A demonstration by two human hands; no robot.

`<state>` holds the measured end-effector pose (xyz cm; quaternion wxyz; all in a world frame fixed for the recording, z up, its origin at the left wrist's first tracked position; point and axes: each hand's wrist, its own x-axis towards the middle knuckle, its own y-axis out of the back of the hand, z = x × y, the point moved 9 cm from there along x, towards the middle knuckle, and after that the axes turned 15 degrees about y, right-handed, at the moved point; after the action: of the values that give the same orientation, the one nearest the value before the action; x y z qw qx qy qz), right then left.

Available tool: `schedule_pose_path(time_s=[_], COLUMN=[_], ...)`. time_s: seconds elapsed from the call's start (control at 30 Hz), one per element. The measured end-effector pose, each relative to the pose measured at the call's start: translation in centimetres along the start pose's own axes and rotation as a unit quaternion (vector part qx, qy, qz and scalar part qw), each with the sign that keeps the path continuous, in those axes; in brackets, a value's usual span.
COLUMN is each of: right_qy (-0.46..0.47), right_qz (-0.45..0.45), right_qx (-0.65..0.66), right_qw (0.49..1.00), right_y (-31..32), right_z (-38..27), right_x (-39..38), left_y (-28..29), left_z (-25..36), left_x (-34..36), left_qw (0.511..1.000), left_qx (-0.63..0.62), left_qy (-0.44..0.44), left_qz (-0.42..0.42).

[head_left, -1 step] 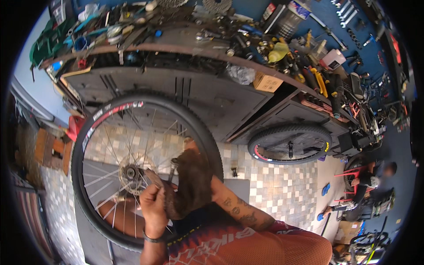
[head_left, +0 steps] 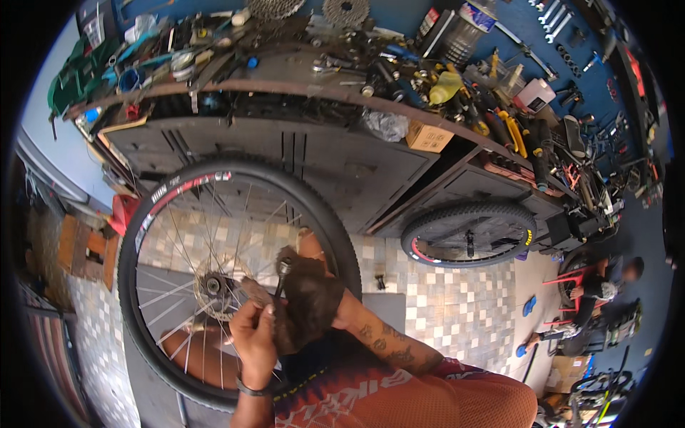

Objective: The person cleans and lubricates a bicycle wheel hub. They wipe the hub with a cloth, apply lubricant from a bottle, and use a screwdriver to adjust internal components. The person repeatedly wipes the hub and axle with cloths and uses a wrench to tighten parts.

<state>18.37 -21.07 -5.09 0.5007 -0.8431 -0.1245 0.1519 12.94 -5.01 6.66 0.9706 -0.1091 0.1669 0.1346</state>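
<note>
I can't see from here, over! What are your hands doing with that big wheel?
Left hand grips a thin tool by the wheel hub. Right hand, in a dark rag, steadies the bicycle wheel. Nothing blocking the hub.

There is one view. The camera sits on the person's head and looks down and forward. It is very close to the left hand and the bike wheel in the lower left of the frame. The long worktop bends across the top, farther away. The tiled floor shows at the lower right.
</note>
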Motion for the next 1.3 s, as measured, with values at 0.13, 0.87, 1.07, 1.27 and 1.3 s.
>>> schedule_pose_path(time_s=[0.13, 0.87, 1.07, 1.27, 1.3], right_qy=[0.168, 0.141, 0.186, 0.189, 0.208], right_qz=[-0.100, -0.121, -0.041, -0.093, -0.127], right_qx=[-0.266, -0.251, -0.466, -0.356, -0.350], right_qw=[0.944, 0.950, 0.864, 0.910, 0.904], right_y=[-6.5, -7.2, -7.6, -9.6, -10.5], right_z=[-2.8, -6.8, -6.6, -7.7, -8.1], right_x=[2.5, 4.5, 4.7, 4.5, 4.5], left_y=[-1.7, -3.6, -3.5, -2.5, -2.8], left_z=[2.8, -3.4, 2.3, -1.2, -2.4], left_x=[-1.0, 2.9, 2.3, 3.9, 4.1], left_qw=[0.938, 0.980, 0.918, 0.996, 0.969], left_qx=[0.239, -0.134, 0.285, -0.082, -0.224], left_qy=[-0.185, 0.140, -0.211, 0.013, 0.092], left_qz=[0.170, 0.032, 0.177, 0.017, -0.046])
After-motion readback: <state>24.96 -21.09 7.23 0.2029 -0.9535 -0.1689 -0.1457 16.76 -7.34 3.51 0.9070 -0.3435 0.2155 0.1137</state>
